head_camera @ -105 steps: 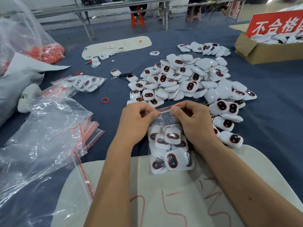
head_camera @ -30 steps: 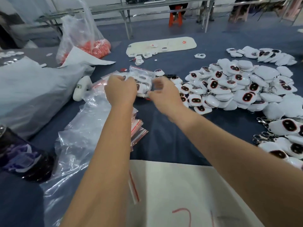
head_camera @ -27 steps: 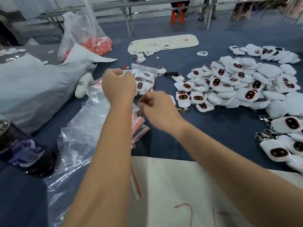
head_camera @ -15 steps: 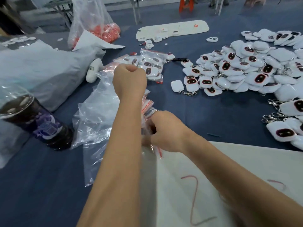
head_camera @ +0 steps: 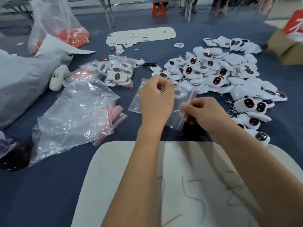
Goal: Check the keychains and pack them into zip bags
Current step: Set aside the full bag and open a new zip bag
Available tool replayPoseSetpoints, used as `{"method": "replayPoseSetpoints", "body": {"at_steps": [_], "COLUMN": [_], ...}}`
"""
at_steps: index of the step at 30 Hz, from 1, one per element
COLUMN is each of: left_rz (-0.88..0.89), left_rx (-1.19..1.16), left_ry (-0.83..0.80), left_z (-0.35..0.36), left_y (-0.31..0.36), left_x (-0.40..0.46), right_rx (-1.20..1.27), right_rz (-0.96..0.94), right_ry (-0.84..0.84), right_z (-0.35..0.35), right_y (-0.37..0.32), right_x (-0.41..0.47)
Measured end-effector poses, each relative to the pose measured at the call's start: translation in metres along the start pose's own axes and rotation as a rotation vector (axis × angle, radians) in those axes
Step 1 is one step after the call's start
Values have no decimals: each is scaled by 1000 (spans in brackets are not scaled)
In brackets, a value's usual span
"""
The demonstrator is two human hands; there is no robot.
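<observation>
I am looking down at two bare hands that are holding one empty zip bag up over the blue table. The left hand is pinching the far edge of the bag with curled fingers, and the right hand is pinching the end with the red zip strip, so both hands are gripping the same bag. The bag is lying flat and see-through between them, and I am not seeing anything inside it. A big pile of white keychains with dark red-ringed faces is sitting on the table just past the hands and to the right. A filled bag of keychains is lying to the left of that pile, well apart from the hands. Nearer to me on the left, a loose stack of empty zip bags is resting partly inside a bigger clear plastic bag. A white board with red scribbles is lying under both arms. A brown cardboard box is standing at the far right edge.
</observation>
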State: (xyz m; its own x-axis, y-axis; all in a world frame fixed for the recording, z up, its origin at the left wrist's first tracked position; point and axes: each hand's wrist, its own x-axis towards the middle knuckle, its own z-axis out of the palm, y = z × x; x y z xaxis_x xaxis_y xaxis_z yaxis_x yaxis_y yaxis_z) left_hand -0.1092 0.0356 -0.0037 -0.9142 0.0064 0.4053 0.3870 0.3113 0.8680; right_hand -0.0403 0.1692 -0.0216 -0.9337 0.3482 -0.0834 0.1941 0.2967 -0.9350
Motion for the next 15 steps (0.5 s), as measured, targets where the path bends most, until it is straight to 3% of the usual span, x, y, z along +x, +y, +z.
{"method": "replayPoseSetpoints", "body": {"at_steps": [3,8,13,15], "left_rz": [-75,17,-85,-90], "left_rx": [7,-16,-182,-139], "left_ry": [-236,-422,-772,-796], "left_z": [23,29,19,18], "left_y": [-10,-21,-19,-19], "left_x": [-18,-29,-27,-27], "right_rx": [216,61,139,137], "right_rz": [80,-69,-34,-43], "right_ry": [-24,113,183,192], "right_z": [-24,-27,-24,-24], "right_y": [14,32,29,29], "right_x": [-5,-14,-12,-12]}}
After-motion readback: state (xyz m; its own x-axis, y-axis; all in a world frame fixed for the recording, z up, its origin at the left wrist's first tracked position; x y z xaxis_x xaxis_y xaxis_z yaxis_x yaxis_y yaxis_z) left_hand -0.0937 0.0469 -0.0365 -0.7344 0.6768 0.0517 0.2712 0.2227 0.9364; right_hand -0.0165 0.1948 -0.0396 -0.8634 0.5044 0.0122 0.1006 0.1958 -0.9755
